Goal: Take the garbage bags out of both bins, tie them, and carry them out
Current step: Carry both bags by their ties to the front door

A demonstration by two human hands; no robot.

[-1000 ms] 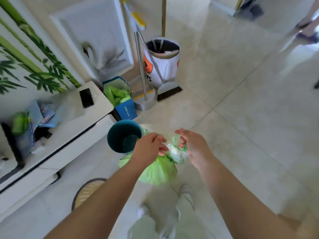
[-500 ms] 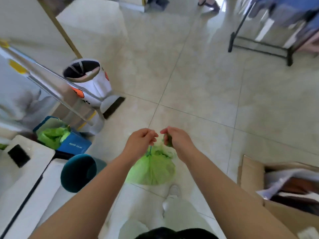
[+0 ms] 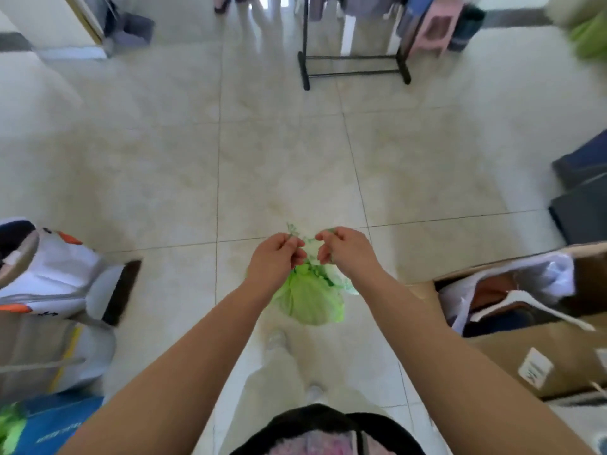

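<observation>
Small green plastic garbage bag [image 3: 310, 300] now lifted clear of its bin; left hand [image 3: 274, 257] and right hand [image 3: 345, 252] fingers pinch its neck at 12 o'clock, tying underway.

A light green plastic garbage bag [image 3: 312, 300] hangs over cream marbled floor tiles [image 3: 282, 165] (thin grey grout lines); the white fabric bin [image 3: 49, 274] carries orange patches.
</observation>
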